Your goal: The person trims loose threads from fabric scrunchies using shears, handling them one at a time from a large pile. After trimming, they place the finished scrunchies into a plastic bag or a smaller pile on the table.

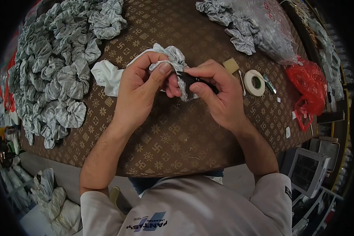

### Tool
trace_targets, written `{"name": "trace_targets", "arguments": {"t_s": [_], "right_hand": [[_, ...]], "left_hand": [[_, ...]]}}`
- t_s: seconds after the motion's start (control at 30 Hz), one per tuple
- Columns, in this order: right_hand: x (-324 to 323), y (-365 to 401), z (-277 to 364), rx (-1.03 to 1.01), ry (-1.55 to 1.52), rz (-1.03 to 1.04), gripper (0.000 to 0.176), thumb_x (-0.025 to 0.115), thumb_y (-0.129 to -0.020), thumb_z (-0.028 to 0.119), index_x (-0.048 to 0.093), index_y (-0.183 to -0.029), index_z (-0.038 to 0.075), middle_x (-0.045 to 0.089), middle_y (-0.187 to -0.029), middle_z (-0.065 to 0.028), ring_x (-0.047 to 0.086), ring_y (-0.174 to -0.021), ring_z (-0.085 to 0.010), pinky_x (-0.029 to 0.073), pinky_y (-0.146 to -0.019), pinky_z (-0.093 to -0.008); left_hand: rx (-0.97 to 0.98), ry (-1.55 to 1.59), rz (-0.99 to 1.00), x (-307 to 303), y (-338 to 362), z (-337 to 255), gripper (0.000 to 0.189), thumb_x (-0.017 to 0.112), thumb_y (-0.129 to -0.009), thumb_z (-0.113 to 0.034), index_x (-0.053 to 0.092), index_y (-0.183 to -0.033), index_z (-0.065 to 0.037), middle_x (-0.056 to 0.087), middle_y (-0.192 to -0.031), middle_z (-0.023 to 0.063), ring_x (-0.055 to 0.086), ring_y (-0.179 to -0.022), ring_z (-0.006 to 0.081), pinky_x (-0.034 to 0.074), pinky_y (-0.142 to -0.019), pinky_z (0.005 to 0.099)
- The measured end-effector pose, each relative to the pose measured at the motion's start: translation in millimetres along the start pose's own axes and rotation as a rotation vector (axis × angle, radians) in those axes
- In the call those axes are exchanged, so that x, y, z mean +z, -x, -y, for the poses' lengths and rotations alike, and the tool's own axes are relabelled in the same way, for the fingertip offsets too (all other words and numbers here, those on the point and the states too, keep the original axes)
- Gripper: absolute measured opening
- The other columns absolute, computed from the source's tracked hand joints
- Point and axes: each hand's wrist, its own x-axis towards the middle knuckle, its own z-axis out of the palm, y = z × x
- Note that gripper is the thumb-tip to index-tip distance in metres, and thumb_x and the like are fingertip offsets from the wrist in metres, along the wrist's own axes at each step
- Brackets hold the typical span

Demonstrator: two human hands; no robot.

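Note:
A grey-white patterned scrunchie (176,54) is pinched in my left hand (143,80), between thumb and curled fingers, above the brown patterned cloth. My right hand (220,88) grips small black thread snips (188,78), with their tip against the scrunchie's fabric. Part of the snips is hidden by my right fingers. Beside my left wrist lies a white cloth (106,76), which extends behind that hand. A few loose thread bits are scattered on the cloth below my hands.
A large heap of similar scrunchies (63,59) covers the left side. More scrunchies (240,33) lie at upper right by a clear plastic bag (277,43). Nearby are a tape roll (246,83), a yellowish block (231,65) and a red plastic bag (308,84).

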Motion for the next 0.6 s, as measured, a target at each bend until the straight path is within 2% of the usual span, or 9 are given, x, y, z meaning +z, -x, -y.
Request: {"name": "trace_targets", "arguments": {"t_s": [0.17, 0.27, 0.33, 0.37, 0.43, 0.47, 0.53, 0.57, 0.6], "right_hand": [[-2.5, 0.6, 1.4, 0.004, 0.088, 0.047, 0.019, 0.07, -0.091, 0.008, 0.068, -0.108, 0.0, 0.066, -0.094, -0.0079, 0.065, -0.082, -0.0148, 0.051, -0.073, -0.0273], [-1.2, -1.5, 0.9, 0.088, -0.222, -0.008, 0.021, 0.067, -0.095, 0.008, 0.064, -0.114, 0.0, 0.066, -0.095, -0.0037, 0.063, -0.083, -0.0092, 0.05, -0.071, -0.0251], [-5.3, -1.9, 3.7, 0.158, -0.352, -0.046, 0.025, 0.057, -0.101, 0.009, 0.056, -0.124, -0.001, 0.061, -0.097, -0.0031, 0.048, -0.067, -0.0026, 0.039, -0.059, -0.0175], [-10.5, 1.9, 4.1, 0.147, -0.353, -0.034, 0.025, 0.057, -0.101, 0.009, 0.056, -0.124, -0.001, 0.061, -0.097, -0.0031, 0.048, -0.067, -0.0026, 0.039, -0.059, -0.0175], [-12.6, -3.5, -4.2, 0.261, -0.32, -0.091, 0.026, 0.06, -0.098, 0.006, 0.056, -0.123, 0.002, 0.062, -0.095, 0.0025, 0.049, -0.07, 0.0004, 0.038, -0.057, -0.0172], [-10.8, -7.9, -9.0, 0.254, -0.3, -0.118, 0.026, 0.06, -0.098, 0.007, 0.057, -0.123, 0.002, 0.061, -0.095, 0.003, 0.045, -0.067, 0.0007, 0.035, -0.055, -0.0167], [-12.8, -7.3, -16.5, 0.269, -0.272, -0.147, 0.026, 0.06, -0.097, 0.007, 0.057, -0.122, 0.003, 0.06, -0.096, 0.0033, 0.043, -0.066, 0.0007, 0.034, -0.055, -0.0165], [-15.9, -7.6, -18.2, 0.291, -0.245, -0.144, 0.026, 0.061, -0.097, 0.006, 0.057, -0.122, 0.003, 0.06, -0.096, 0.003, 0.045, -0.068, 0.0004, 0.036, -0.056, -0.0167], [-15.8, -9.0, -21.6, 0.249, -0.25, -0.142, 0.026, 0.061, -0.097, 0.006, 0.057, -0.122, 0.003, 0.06, -0.096, 0.003, 0.045, -0.068, 0.0004, 0.036, -0.056, -0.0167]], "left_hand": [[-0.029, 0.006, 0.011, -0.9, 0.1, 0.6, 0.018, 0.054, -0.104, -0.018, 0.057, -0.107, -0.001, 0.065, -0.08, 0.0051, 0.065, -0.071, 0.0115, 0.051, -0.064, 0.0233], [-0.002, -0.003, 0.017, -1.8, -0.9, 2.0, 0.017, 0.054, -0.104, -0.017, 0.057, -0.106, -0.001, 0.066, -0.08, 0.0051, 0.065, -0.072, 0.0118, 0.051, -0.065, 0.0238], [-0.001, 0.005, 0.011, -2.4, -2.1, 1.7, 0.018, 0.055, -0.104, -0.019, 0.057, -0.106, -0.001, 0.066, -0.081, 0.0052, 0.065, -0.072, 0.0122, 0.052, -0.065, 0.0241], [-0.003, 0.015, 0.002, -2.4, -1.5, 1.3, 0.019, 0.057, -0.103, -0.02, 0.056, -0.106, -0.001, 0.066, -0.081, 0.0052, 0.066, -0.072, 0.0125, 0.052, -0.066, 0.0245], [0.185, 0.049, -0.056, -13.0, -2.8, -9.2, 0.024, 0.06, -0.102, -0.025, 0.057, -0.105, -0.001, 0.066, -0.083, 0.0062, 0.066, -0.074, 0.0141, 0.053, -0.068, 0.0275], [0.443, -0.104, -0.107, -36.4, -7.8, -16.8, 0.034, 0.052, -0.105, -0.034, 0.052, -0.118, -0.003, 0.066, -0.098, 0.0125, 0.067, -0.079, 0.02, 0.055, -0.074, 0.0339], [0.888, -0.122, -0.354, -56.0, -13.9, -65.4, 0.048, 0.047, -0.106, -0.038, 0.037, -0.142, -0.008, 0.063, -0.117, 0.0217, 0.069, -0.089, 0.0276, 0.055, -0.08, 0.0372], [0.951, -0.077, -0.457, -61.2, -10.2, -83.6, 0.062, 0.043, -0.106, -0.04, 0.014, -0.155, -0.013, 0.058, -0.127, 0.0284, 0.071, -0.088, 0.0323, 0.058, -0.076, 0.0362], [0.919, -0.121, -0.452, -69.7, -8.3, -84.5, 0.064, 0.042, -0.107, -0.039, 0.009, -0.155, -0.014, 0.06, -0.125, 0.0273, 0.072, -0.085, 0.0295, 0.058, -0.073, 0.0354]]}}
